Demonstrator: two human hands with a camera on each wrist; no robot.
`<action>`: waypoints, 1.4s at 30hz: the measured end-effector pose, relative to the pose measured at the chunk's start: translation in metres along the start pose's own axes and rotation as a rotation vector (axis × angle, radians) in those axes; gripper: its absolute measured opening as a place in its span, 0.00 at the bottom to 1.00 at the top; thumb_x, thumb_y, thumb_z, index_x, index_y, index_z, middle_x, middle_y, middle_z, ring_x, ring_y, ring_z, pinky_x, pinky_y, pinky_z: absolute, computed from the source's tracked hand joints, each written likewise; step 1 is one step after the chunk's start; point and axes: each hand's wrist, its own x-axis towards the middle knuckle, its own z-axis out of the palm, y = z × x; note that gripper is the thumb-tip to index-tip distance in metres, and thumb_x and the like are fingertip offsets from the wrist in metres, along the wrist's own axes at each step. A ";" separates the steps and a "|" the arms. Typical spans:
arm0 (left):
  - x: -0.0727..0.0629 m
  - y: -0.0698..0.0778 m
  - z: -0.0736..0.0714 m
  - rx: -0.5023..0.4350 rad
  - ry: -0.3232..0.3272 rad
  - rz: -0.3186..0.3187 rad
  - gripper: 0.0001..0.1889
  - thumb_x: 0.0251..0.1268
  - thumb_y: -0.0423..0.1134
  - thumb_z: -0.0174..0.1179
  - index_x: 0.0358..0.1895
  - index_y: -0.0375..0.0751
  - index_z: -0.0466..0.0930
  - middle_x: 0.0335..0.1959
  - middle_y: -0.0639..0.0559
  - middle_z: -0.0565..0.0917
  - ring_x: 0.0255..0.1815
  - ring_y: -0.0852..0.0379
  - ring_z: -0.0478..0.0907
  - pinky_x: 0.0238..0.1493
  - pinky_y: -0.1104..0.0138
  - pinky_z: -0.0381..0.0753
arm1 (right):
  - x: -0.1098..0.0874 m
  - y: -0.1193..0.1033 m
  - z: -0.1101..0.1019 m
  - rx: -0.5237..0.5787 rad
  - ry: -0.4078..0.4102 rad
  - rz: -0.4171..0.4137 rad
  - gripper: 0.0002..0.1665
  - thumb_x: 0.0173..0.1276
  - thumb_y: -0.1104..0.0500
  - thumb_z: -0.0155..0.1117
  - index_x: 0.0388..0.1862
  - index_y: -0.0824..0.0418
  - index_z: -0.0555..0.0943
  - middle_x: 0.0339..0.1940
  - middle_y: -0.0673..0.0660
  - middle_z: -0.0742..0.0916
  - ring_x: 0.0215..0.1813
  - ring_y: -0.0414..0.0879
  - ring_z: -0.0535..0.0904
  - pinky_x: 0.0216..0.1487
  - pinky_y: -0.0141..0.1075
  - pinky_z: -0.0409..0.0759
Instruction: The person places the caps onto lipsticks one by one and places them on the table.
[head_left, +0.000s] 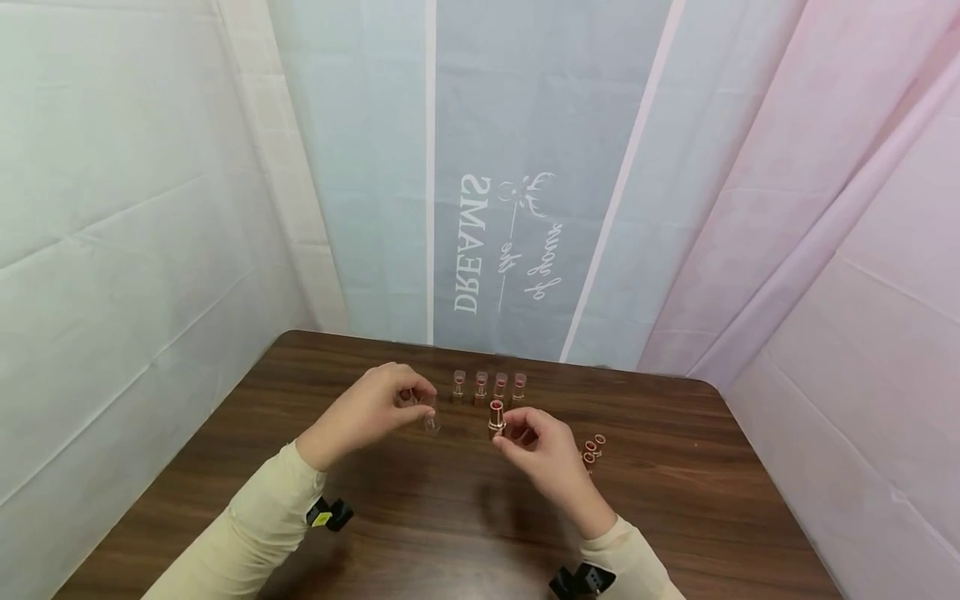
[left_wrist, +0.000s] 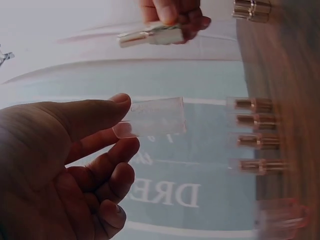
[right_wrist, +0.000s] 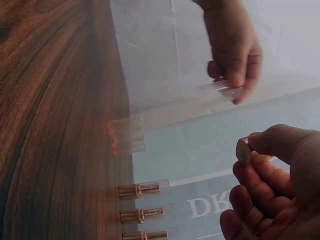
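Observation:
My left hand (head_left: 378, 410) pinches a clear lipstick cap (left_wrist: 157, 117) between thumb and fingers, its open end facing down toward the table. Across from it, my right hand (head_left: 546, 454) grips an uncapped rose-gold lipstick tube (head_left: 496, 421) by its lower part, upright, with red showing at the top. Cap and tube are apart, both held above the table. Behind them stands a row of several lipsticks (head_left: 481, 389) with clear caps on. In the right wrist view only the base (right_wrist: 243, 153) of the held tube shows.
The dark wooden table (head_left: 405, 517) ends at a printed curtain (head_left: 375, 208). Several rose-gold tubes (head_left: 590, 450) stand by my right wrist, partly hidden by it. Loose clear caps (right_wrist: 127, 135) stand on the table, left of the capped row.

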 end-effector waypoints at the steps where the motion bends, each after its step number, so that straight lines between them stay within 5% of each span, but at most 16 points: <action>1: 0.002 0.004 -0.003 0.007 0.001 0.007 0.06 0.62 0.43 0.74 0.41 0.52 0.89 0.37 0.64 0.85 0.40 0.59 0.80 0.44 0.61 0.82 | 0.000 0.000 0.000 0.000 0.002 -0.004 0.13 0.60 0.59 0.80 0.41 0.49 0.86 0.34 0.44 0.85 0.35 0.39 0.80 0.39 0.32 0.81; 11: 0.024 0.038 -0.025 0.071 -0.013 0.085 0.06 0.65 0.45 0.72 0.43 0.52 0.89 0.36 0.66 0.84 0.42 0.61 0.79 0.47 0.63 0.79 | -0.002 0.000 0.004 0.003 -0.001 -0.023 0.12 0.60 0.60 0.80 0.41 0.49 0.87 0.34 0.44 0.84 0.35 0.38 0.79 0.38 0.32 0.81; 18: 0.040 0.057 -0.030 -0.037 -0.055 0.110 0.08 0.66 0.45 0.71 0.45 0.50 0.89 0.39 0.64 0.85 0.42 0.66 0.81 0.48 0.62 0.84 | -0.003 0.000 0.006 0.019 -0.009 -0.025 0.12 0.60 0.60 0.80 0.40 0.48 0.87 0.34 0.47 0.85 0.35 0.38 0.78 0.38 0.32 0.80; 25: 0.055 0.068 -0.022 -0.021 -0.099 0.187 0.07 0.65 0.44 0.72 0.43 0.50 0.88 0.36 0.65 0.84 0.39 0.61 0.81 0.44 0.63 0.83 | -0.005 -0.003 0.004 0.019 -0.026 -0.025 0.12 0.61 0.59 0.79 0.40 0.48 0.86 0.35 0.49 0.85 0.35 0.39 0.79 0.39 0.32 0.81; 34: 0.063 0.071 -0.006 -0.005 -0.202 0.171 0.05 0.64 0.43 0.73 0.38 0.50 0.88 0.34 0.64 0.84 0.38 0.67 0.79 0.44 0.66 0.83 | -0.003 -0.003 0.003 0.034 -0.017 -0.053 0.12 0.61 0.60 0.79 0.40 0.47 0.87 0.34 0.46 0.85 0.35 0.39 0.79 0.40 0.32 0.81; 42: 0.062 0.072 0.002 0.030 -0.225 0.176 0.06 0.63 0.43 0.74 0.40 0.50 0.88 0.35 0.65 0.83 0.40 0.65 0.79 0.45 0.68 0.80 | -0.004 -0.005 0.001 0.021 0.003 -0.061 0.12 0.62 0.60 0.79 0.41 0.46 0.86 0.35 0.43 0.84 0.36 0.39 0.79 0.41 0.39 0.83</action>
